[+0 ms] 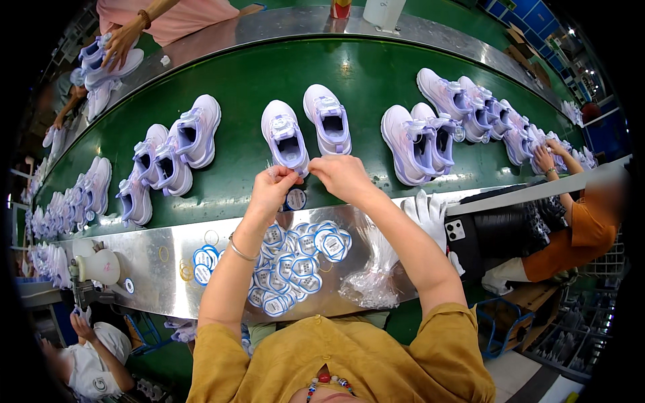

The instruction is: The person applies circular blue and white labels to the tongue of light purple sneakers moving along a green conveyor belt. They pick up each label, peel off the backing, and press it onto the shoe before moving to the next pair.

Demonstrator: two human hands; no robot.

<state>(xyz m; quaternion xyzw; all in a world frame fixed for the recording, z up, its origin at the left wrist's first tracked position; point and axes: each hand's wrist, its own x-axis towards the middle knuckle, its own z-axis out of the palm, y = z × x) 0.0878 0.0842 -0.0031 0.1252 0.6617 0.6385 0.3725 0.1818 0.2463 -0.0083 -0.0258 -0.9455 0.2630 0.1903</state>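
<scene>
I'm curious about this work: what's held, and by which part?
The left hand seems to hold clear strands, gripped part hidden; whether the right hand, beside the lavender sneaker's heel, holds anything cannot be told.

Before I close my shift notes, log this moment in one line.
left hand: at shoe heel, grip unclear; right hand: same heel, grip unclear; round tag: near left hand; tag pile: on metal counter

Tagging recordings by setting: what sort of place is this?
Probably a shoe factory: rows of pale lilac sneakers stand on a long, glossy green surface, beside a heap of round blue-and-white tags.
</scene>
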